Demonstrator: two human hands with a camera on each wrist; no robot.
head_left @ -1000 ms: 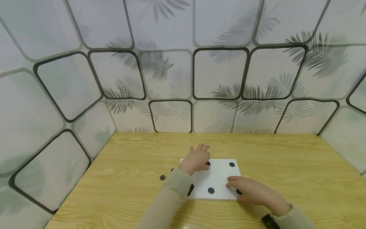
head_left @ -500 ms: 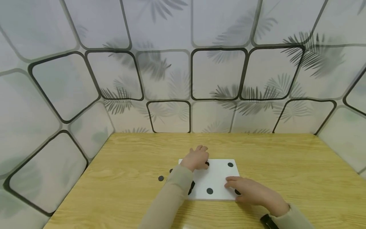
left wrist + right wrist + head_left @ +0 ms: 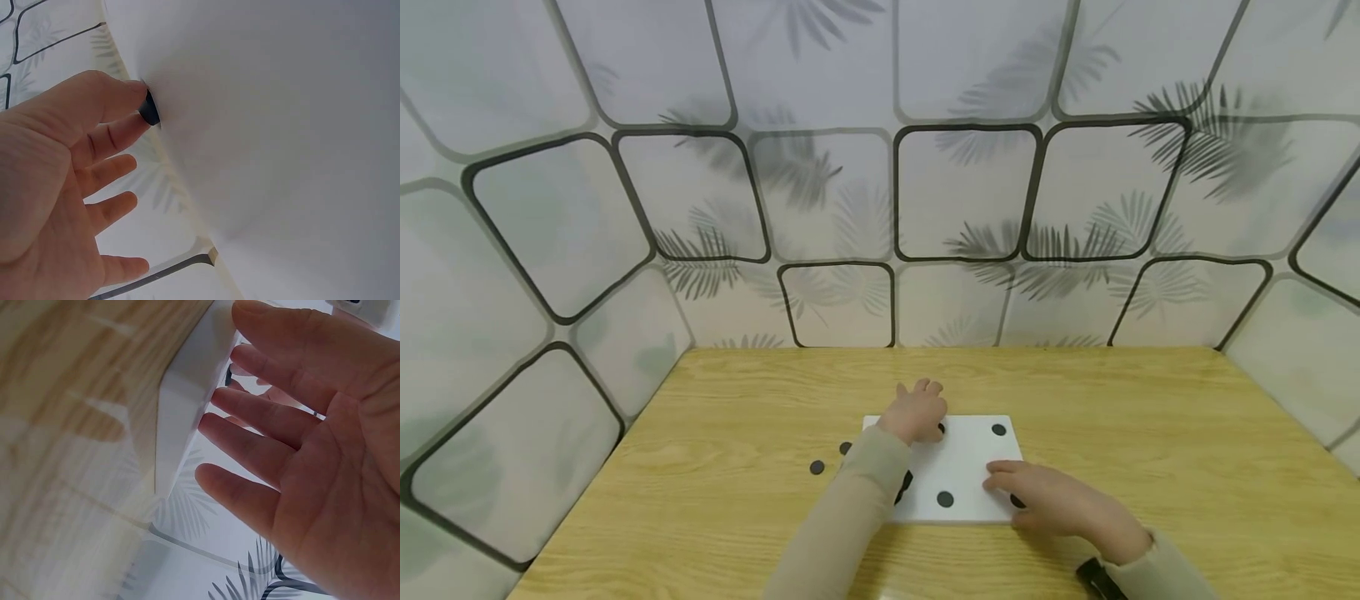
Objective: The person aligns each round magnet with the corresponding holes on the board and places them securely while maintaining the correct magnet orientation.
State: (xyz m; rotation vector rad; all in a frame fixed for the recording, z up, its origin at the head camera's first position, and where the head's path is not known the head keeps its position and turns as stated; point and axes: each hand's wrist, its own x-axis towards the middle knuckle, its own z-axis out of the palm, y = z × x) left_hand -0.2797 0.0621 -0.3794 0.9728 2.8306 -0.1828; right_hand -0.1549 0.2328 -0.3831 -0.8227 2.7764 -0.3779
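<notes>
A white rectangular board lies on the table, with several flat black discs on it. My left hand is over its far left part. Thumb and index finger pinch a black disc against the board's surface in the left wrist view; the other fingers are spread. My right hand rests at the near right corner, fingertips on the board and thumb by its near edge. In the right wrist view its fingers are nearly straight. Beneath that hand a disc is partly hidden.
Two loose black discs, one disc and another disc, lie on the wooden table left of the board. On the board are a far right disc and a near disc. A patterned curtain stands behind.
The whole head view has shifted slightly, so everything appears a little further left. Both hands keep their places on the board.
</notes>
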